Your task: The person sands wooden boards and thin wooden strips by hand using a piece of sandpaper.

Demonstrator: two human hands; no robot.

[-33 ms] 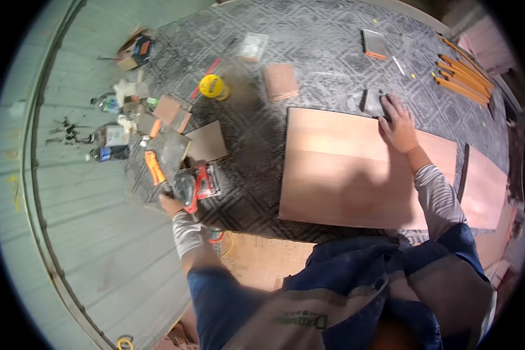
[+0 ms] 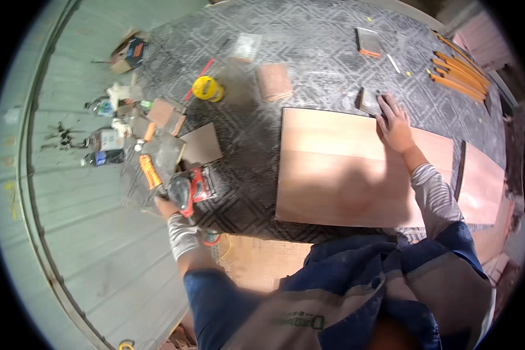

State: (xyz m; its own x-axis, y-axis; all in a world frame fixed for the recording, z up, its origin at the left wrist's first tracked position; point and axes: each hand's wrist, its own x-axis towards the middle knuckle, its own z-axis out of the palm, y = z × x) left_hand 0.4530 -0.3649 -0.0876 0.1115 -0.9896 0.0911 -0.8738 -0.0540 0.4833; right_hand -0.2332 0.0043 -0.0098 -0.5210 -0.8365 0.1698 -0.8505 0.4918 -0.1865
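Note:
At the left edge of the work table, my left hand (image 2: 167,206) is beside a red-and-black power sander (image 2: 188,189) and below an orange-handled tool (image 2: 150,171). Its fingers are partly hidden, so I cannot make out a grip. My right hand (image 2: 397,127) reaches over the far edge of a pale wooden panel (image 2: 321,169), fingers stretched out. Its fingertips meet the right end of a grey block (image 2: 368,100) lying just beyond the panel. The panel lies flat on the dark patterned table cover, partly under my right forearm.
A yellow-lidded tub (image 2: 207,88), stacked brown sheets (image 2: 275,81) and a red stick (image 2: 199,79) lie left of centre. Bottles (image 2: 106,157) and scraps crowd the left edge. Orange strips (image 2: 461,76) lie far right; another panel (image 2: 480,184) sits beside the large one.
The whole view has shifted slightly, with most things a little further left. More of the grey block's top shows beside my right fingers. Both hands stay in nearly the same places.

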